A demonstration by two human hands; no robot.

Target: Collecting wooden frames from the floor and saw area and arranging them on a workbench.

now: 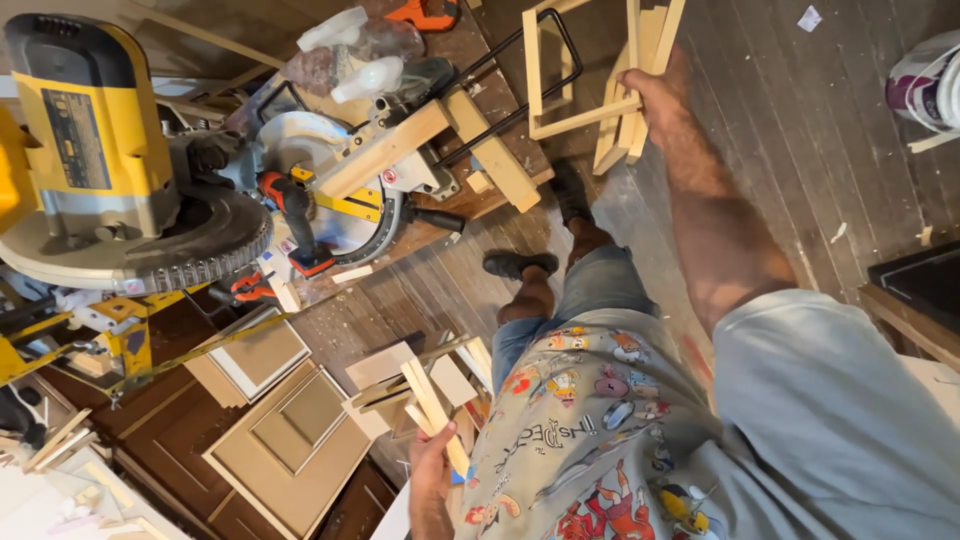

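Note:
My right hand (662,100) reaches out at the top of the view. It grips a bundle of light wooden sticks and a thin rectangular wooden frame (548,70), held above the dark plank floor. My left hand (430,480) is low at the bottom centre, closed around a few short pale wooden strips (432,405) that fan upward. Just past those strips lies a pile of small wooden offcuts (400,372). My two shoes (520,265) stand on the floor between the hands.
A yellow mitre saw (120,170) with its toothed blade fills the left, a wooden board (385,150) lying across its table. Tan panel doors (295,440) lie on the floor at bottom left. A white bucket (925,85) stands at the top right, a dark cabinet edge (915,285) on the right.

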